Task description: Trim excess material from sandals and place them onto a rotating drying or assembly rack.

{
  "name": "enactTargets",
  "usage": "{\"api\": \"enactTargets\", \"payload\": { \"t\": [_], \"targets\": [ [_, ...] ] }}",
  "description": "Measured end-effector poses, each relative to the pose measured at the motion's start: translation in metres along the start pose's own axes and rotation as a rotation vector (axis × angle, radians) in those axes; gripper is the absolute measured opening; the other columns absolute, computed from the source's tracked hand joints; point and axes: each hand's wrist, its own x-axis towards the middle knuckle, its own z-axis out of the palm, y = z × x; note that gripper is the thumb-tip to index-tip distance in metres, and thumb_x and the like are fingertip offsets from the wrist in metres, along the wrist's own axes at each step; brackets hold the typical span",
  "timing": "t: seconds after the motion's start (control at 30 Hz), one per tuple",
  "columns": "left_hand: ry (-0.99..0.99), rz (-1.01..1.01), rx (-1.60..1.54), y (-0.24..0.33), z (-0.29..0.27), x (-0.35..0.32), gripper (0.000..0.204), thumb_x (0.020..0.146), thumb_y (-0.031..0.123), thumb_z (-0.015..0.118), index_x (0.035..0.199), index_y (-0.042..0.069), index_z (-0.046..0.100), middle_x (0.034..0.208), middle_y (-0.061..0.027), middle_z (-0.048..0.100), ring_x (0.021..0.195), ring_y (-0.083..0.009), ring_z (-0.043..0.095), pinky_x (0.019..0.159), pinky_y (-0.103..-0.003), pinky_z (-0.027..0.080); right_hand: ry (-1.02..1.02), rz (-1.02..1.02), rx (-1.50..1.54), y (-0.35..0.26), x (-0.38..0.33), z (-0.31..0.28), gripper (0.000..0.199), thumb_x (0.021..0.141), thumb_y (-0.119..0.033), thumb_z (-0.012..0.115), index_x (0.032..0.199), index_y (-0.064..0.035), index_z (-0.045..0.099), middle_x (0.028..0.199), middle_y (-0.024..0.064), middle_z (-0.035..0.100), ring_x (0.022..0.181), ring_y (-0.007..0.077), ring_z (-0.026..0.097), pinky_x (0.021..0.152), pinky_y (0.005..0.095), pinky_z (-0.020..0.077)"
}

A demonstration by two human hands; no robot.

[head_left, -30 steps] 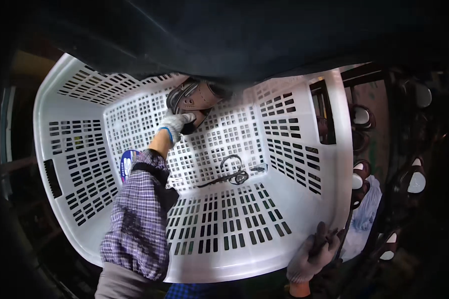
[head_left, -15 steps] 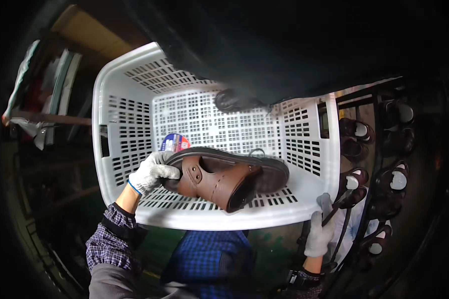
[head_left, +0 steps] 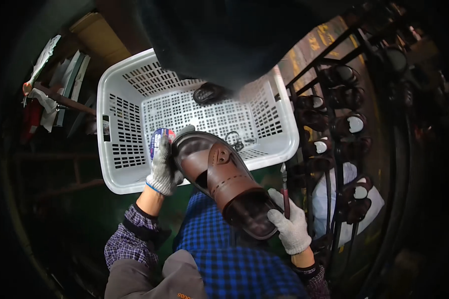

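Note:
A brown leather sandal (head_left: pixel 229 172) with a dark sole and a riveted strap slants over the basket's near rim and my lap. My left hand (head_left: pixel 164 167), in a pale knit glove, grips its far-left end, with fingers passing behind the sole. Closed on the near-right end is my gloved right hand (head_left: pixel 290 224). That hand also holds red-handled cutting pliers (head_left: pixel 286 194), metal jaws pointing away from me. Beyond the sandal is the white plastic basket (head_left: pixel 110 177). A dark sandal (head_left: pixel 206 93) lies inside it, partly hidden by a dark shape above.
A round blue-and-red object (head_left: pixel 159 142) sits in the basket beside my left hand. Dark thin loops (head_left: pixel 236 142) lie near its right side. At right, a black rack (head_left: pixel 334 187) carries several dark sandals. A white bag (head_left: pixel 324 199) shows behind its bars.
The sandal has come nearer to me and turned, its right end swinging down. My right hand, with the pliers, has moved from the basket's right corner onto that end. The view has shifted.

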Motion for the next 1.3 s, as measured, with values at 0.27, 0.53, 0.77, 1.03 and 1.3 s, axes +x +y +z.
{"api": "enactTargets", "payload": {
  "t": [0.27, 0.53, 0.77, 1.03, 1.3],
  "targets": [
    [-0.393, -0.326, -0.217, -0.120, 0.058, -0.041, 0.124, 0.058, 0.064, 0.080, 0.149, 0.000, 0.024, 0.149, -0.0190, 0.038, 0.136, -0.0316, 0.041, 0.116, -0.046, 0.033, -0.005, -0.002, 0.500, 0.014, -0.032, 0.003, 0.058, 0.092, -0.022, 0.063, 0.137, 0.0098, 0.045, 0.137, 0.0195, 0.052, 0.128, 0.0254, 0.049, 0.109, 0.0354, 0.0348],
    [-0.698, -0.500, -0.471, -0.092, 0.077, -0.049, 0.127, 0.061, 0.058, 0.085, 0.151, 0.001, 0.016, 0.150, -0.0221, 0.035, 0.137, -0.0391, 0.037, 0.117, -0.050, 0.029, 0.221, -0.442, 0.241, -0.030, -0.053, -0.015, 0.028, 0.079, 0.003, 0.068, 0.107, 0.0054, 0.065, 0.108, 0.0101, 0.058, 0.104, 0.0215, 0.061, 0.092, 0.0341, 0.0491],
    [-0.235, 0.035, 0.379, -0.097, 0.031, -0.058, 0.092, 0.078, 0.045, 0.074, 0.146, 0.001, 0.031, 0.143, -0.0213, 0.045, 0.131, -0.0356, 0.046, 0.114, -0.050, 0.036, -0.160, -0.850, -0.362, -0.092, -0.010, -0.001, 0.021, 0.058, 0.000, 0.069, 0.078, -0.0008, 0.062, 0.115, 0.0155, 0.058, 0.105, 0.0356, 0.059, 0.088, 0.0396, 0.0511],
    [-0.647, -0.173, -0.329, -0.065, 0.072, -0.054, 0.105, 0.084, 0.066, 0.059, 0.150, -0.003, 0.016, 0.150, -0.0262, 0.031, 0.136, -0.0394, 0.039, 0.115, -0.053, 0.032, -0.081, -0.507, -0.036, -0.066, -0.040, -0.018, 0.018, 0.067, 0.007, 0.060, 0.084, 0.0002, 0.061, 0.107, 0.0182, 0.062, 0.092, 0.0339, 0.062, 0.099, 0.0452, 0.0433],
    [-0.434, -0.411, -0.544, -0.065, 0.057, -0.049, 0.058, 0.105, 0.039, 0.030, 0.152, 0.006, 0.019, 0.149, -0.0206, 0.034, 0.137, -0.0347, 0.038, 0.113, -0.048, 0.035, 0.476, -0.695, -1.014, -0.087, 0.008, 0.008, 0.021, 0.074, -0.008, 0.064, 0.093, -0.0004, 0.065, 0.110, 0.0141, 0.055, 0.095, 0.0302, 0.056, 0.085, 0.0454, 0.0452]
  ]
}}
